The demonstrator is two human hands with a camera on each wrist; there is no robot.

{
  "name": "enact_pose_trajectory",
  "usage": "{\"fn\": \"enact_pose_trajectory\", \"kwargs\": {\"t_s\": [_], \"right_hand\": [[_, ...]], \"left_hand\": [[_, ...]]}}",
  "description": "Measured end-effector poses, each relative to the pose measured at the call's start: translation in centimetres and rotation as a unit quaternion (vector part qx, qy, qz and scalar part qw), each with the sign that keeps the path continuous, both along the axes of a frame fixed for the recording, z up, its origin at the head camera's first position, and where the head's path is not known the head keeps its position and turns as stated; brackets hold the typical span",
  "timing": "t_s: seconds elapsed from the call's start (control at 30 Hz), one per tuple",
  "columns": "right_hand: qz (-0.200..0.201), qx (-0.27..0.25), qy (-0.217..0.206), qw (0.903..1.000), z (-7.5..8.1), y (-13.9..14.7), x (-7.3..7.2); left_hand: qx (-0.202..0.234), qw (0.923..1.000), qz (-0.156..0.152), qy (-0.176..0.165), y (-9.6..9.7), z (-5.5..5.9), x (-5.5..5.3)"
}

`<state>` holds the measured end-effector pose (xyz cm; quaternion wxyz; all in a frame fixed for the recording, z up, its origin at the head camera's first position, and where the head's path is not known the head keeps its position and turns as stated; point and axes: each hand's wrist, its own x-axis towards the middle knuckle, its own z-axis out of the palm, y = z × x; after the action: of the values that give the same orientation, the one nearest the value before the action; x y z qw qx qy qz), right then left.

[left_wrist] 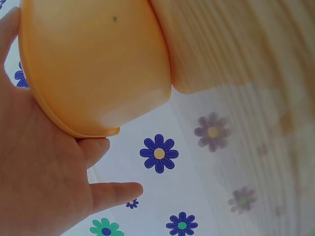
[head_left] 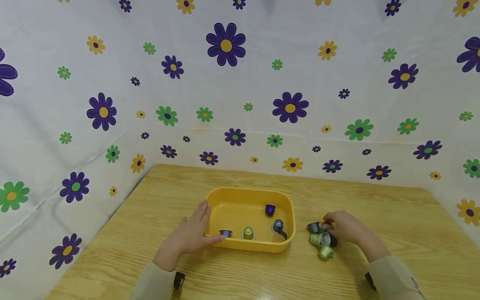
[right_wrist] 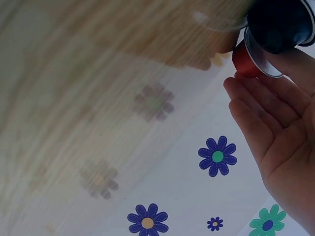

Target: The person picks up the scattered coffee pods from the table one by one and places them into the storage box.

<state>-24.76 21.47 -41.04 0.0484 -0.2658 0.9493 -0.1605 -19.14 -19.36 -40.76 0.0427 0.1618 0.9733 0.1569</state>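
Note:
My left hand (head_left: 185, 235) lies against the left end of a yellow plastic tray (head_left: 255, 246), fingers straight along its side and thumb at the front rim. The left wrist view shows the palm and fingers touching the tray's outer wall. To the right of the tray, my right hand (head_left: 346, 227) pinches a red coffee capsule (right_wrist: 245, 61) between thumb and fingers, at the far side of a small pile. In that pile are a dark grey capsule (head_left: 313, 227), light green capsules (head_left: 325, 251) and a black capsule (right_wrist: 280, 24) close to the thumb.
Inside the tray sit a purple capsule (head_left: 270, 209), a blue capsule (head_left: 278, 226), a green capsule (head_left: 248, 233) and a grey-blue capsule (head_left: 226, 233). A wooden table (head_left: 180, 179) carries everything. Flower-printed cloth (head_left: 255, 83) hangs behind and at both sides.

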Motion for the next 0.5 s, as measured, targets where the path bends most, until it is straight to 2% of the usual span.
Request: {"fn": "enact_pose_trajectory", "kwargs": {"t_s": [0.3, 0.5], "right_hand": [[-0.002, -0.008, -0.018, 0.9998, -0.27, 0.11, -0.17], [0.007, -0.011, -0.014, 0.9998, -0.35, 0.23, -0.26]], "left_hand": [[-0.001, 1.0, 0.001, -0.001, 0.01, 0.04, -0.03], [-0.002, 1.0, 0.003, -0.007, 0.03, 0.12, 0.09]]}}
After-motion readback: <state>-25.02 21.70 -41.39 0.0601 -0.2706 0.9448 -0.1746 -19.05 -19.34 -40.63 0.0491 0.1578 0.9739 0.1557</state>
